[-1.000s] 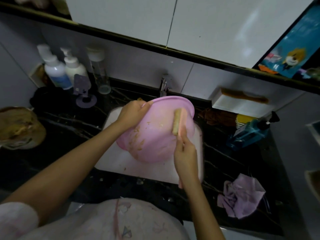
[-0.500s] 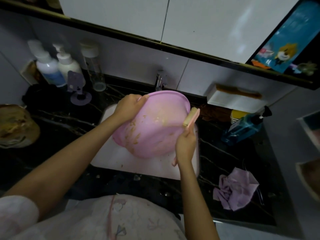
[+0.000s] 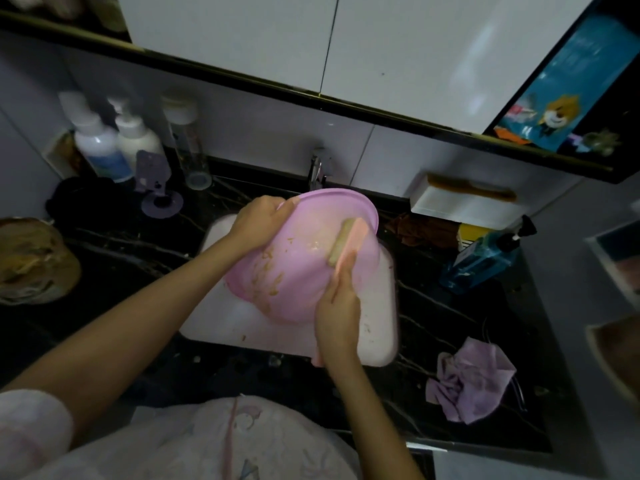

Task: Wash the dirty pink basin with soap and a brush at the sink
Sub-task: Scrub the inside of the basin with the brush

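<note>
- Dark marble-look counter [image 3: 121, 258] w/ a white sink [image 3: 221, 317] set in it; pale tiled wall behind, white cabinet doors [image 3: 346, 46] overhead.
- Left grip [image 3: 258, 221]: fingers curled over the rim of the pink basin [image 3: 304, 282] at its upper-left edge, holding it tilted.
- Right grip [image 3: 337, 306]: closed round the handle of the brush [image 3: 341, 244], fingers lying along the handle; handle end pokes out below the wrist.
- Brush bristles pressed vs. the basin face turned to the camera, upper right, just under the rim.
- Basin sits over the sink, rim end toward the faucet [image 3: 317, 168]; can't tell if its low edge touches the sink floor. Brownish smears on its left & middle part.
- Few brown specks on the sink floor at right.
- Behind-left on counter: 2 white bottles [image 3: 97, 143], a clear bottle [image 3: 187, 143] beside them, a purple stand [image 3: 156, 181] in front.
- Far left: a brown-soiled object [image 3: 31, 261], blurred.
- Right of sink: brown cloth [image 3: 422, 230] by the wall, blue pump bottle [image 3: 485, 258] leaning, crumpled pink cloth [image 3: 471, 382] nearer the front edge.
- White box [image 3: 464, 206] on the wall at right, w/ a brown comb-like thing on top.
- Light patterned clothing at bottom of view.
</note>
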### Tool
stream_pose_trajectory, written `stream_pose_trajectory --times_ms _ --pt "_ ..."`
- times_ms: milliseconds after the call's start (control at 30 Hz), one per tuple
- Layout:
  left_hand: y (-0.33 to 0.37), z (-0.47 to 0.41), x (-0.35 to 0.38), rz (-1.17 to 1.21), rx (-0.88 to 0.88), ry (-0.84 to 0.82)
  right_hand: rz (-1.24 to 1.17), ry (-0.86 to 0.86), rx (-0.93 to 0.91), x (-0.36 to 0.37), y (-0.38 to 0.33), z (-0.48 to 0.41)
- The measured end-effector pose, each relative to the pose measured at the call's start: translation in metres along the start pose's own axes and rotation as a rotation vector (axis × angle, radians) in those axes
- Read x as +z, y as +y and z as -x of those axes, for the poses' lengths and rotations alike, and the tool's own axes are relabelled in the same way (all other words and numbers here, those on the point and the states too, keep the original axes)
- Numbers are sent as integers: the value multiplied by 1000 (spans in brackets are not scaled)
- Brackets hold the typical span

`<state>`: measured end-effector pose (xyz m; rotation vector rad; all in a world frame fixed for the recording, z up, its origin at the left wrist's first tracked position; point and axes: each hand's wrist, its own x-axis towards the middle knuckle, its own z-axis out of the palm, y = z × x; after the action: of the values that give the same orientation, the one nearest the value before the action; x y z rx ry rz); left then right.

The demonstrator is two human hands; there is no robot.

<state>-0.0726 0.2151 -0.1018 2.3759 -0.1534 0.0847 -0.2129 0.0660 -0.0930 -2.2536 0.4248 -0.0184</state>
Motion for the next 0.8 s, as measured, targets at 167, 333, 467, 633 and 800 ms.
stream_pose_trajectory --times_ms 167,333,467,633,800 --pt "4 0 2 5 17 -15 4 111 136 -23 8 -47" --pt "0 -3 0 50 26 -24 321 -180 -180 -30 -2 -4" --pt "2 -2 1 55 46 -40 384 -81 -59 -54 16 -50" --pt "-1 -1 3 55 20 -27 282 -157 -206 -42 0 -32" --pt "-1 -1 3 90 24 -50 533 -293 -426 -51 -3 -30"
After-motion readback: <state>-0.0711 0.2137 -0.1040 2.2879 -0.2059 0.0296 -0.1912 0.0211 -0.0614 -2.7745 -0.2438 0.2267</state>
